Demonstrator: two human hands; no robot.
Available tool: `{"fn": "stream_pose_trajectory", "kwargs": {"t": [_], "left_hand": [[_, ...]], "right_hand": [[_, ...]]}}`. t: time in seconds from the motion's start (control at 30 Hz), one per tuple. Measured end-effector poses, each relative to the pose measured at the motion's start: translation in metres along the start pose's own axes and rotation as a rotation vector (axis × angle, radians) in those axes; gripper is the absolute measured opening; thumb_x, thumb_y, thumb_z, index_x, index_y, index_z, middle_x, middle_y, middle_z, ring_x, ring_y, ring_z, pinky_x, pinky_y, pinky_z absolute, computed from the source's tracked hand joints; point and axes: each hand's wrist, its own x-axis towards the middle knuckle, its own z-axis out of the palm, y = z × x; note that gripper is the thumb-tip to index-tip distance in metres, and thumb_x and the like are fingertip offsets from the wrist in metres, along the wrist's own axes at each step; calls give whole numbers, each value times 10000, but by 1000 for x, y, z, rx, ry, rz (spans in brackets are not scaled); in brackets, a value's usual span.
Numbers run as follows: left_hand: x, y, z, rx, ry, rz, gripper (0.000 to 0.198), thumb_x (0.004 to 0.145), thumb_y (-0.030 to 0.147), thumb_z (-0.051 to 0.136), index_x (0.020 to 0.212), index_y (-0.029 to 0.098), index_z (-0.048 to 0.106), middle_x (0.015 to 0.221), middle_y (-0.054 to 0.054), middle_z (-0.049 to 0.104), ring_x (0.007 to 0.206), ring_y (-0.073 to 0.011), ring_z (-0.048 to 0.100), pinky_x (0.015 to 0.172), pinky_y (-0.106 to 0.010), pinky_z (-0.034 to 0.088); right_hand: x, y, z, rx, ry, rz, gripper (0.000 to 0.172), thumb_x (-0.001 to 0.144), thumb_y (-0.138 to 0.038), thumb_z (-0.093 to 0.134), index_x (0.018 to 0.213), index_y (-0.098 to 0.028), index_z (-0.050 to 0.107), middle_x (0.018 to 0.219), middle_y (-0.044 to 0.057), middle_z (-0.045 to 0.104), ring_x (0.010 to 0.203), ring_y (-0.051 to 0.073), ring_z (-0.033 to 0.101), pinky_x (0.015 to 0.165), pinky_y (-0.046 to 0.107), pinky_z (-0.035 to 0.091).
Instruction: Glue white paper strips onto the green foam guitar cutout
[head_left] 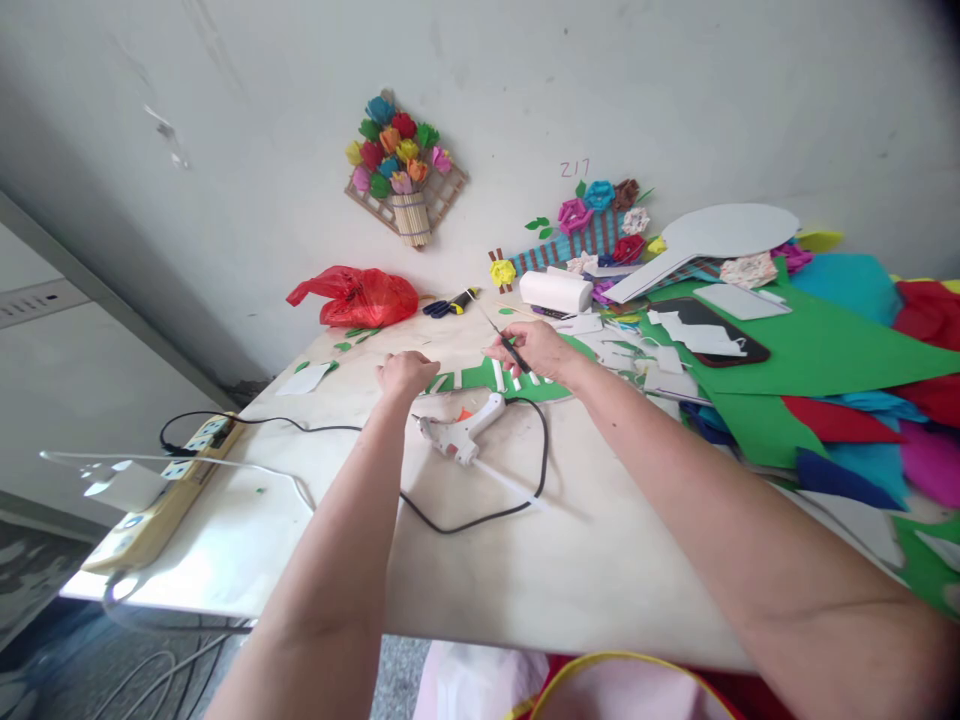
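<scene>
My right hand (544,348) is closed around a slim black-handled tool (515,355) with a thin pointed metal tip, aimed up and to the left. Whether it is a knife or scissors I cannot tell. My left hand (405,372) is curled at the left end of a green sheet piece (474,379); what its fingers hold, if anything, is hidden. White strips (498,375) lie across the green piece, partly under my right hand. Nearer to me, a white glue gun (457,430) rests on its side, a glue stick (506,482) poking out of its back.
A black cord (469,526) loops around the glue gun towards a power strip (169,490) at left. Behind are a red plastic bag (360,297) and black-and-yellow pliers-like tools (450,303). At right lie paper scraps, a phone-like dark slab (750,352) and green sheets (840,340).
</scene>
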Motion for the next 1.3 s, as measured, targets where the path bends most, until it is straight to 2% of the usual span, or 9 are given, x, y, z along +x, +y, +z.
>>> {"fn": "stream_pose_trajectory", "kwargs": {"t": [0.07, 0.17, 0.27, 0.37, 0.5, 0.6, 0.77, 0.93, 1.3], "left_hand": [[2, -8, -9, -100, -56, 107, 169, 516, 291, 723, 676, 239, 705, 719, -108, 633, 1120, -363, 417, 931, -461, 256], [0, -19, -24, -240, -188, 269, 415, 453, 285, 774, 864, 286, 721, 935, -90, 638, 1164, -332, 389, 975, -413, 254], [-3, -26, -32, -116, -350, 336, 545, 517, 338, 747, 1055, 338, 656, 1198, -49, 541, 1165, -294, 403, 943, -353, 329], [1, -29, -29, 40, -420, 437, 557, 595, 370, 698, 1142, 351, 601, 1255, -27, 508, 1197, -271, 386, 956, -334, 334], [11, -35, -14, 29, -402, 612, 538, 613, 394, 679, 1132, 265, 625, 1142, -38, 603, 1128, -259, 448, 955, -331, 347], [15, -40, -5, -42, -376, 658, 602, 625, 395, 667, 1195, 222, 582, 1041, -40, 663, 1064, -257, 478, 913, -338, 382], [14, -38, -3, -22, -326, 656, 598, 597, 386, 688, 1173, 255, 597, 1094, -21, 648, 1136, -274, 437, 970, -362, 333], [13, -33, -5, -65, -365, 689, 589, 604, 367, 680, 1172, 235, 600, 1031, -27, 676, 1087, -261, 469, 936, -350, 364], [6, -38, 3, -170, -266, 552, 712, 565, 376, 707, 1240, 228, 533, 1023, -21, 665, 1081, -241, 472, 884, -328, 416]], "right_hand": [[0, 0, -1, 14, -3, -8, 441, 608, -523, 699, 779, -125, 618, 555, 17, 592, 436, 120, 541, 430, 235, 427], [-1, -1, -1, 10, -4, -9, 430, 608, -511, 704, 772, -123, 617, 547, 17, 594, 429, 117, 539, 423, 227, 417], [-3, -4, -1, -3, 3, 15, 422, 604, -503, 710, 762, -123, 618, 556, 15, 600, 421, 107, 535, 416, 216, 412], [-4, -7, 1, -12, 6, 29, 416, 596, -499, 717, 741, -123, 613, 553, 11, 599, 418, 100, 529, 412, 208, 412], [-4, -7, 1, -3, 3, 38, 421, 589, -507, 718, 725, -126, 601, 554, 10, 597, 405, 93, 510, 405, 211, 407], [-4, -5, 1, -6, -1, 30, 420, 599, -514, 709, 735, -131, 602, 570, 13, 603, 408, 92, 509, 407, 212, 402], [-5, -7, 0, -3, -1, 45, 425, 595, -512, 714, 740, -129, 603, 559, 13, 597, 411, 99, 517, 417, 218, 405], [-5, -8, 0, 10, -3, 46, 427, 589, -512, 718, 735, -129, 599, 567, 17, 601, 413, 99, 515, 417, 220, 402], [-7, -12, 1, 31, -3, 59, 396, 590, -478, 729, 714, -126, 594, 544, 6, 589, 403, 83, 487, 399, 208, 390]]}}
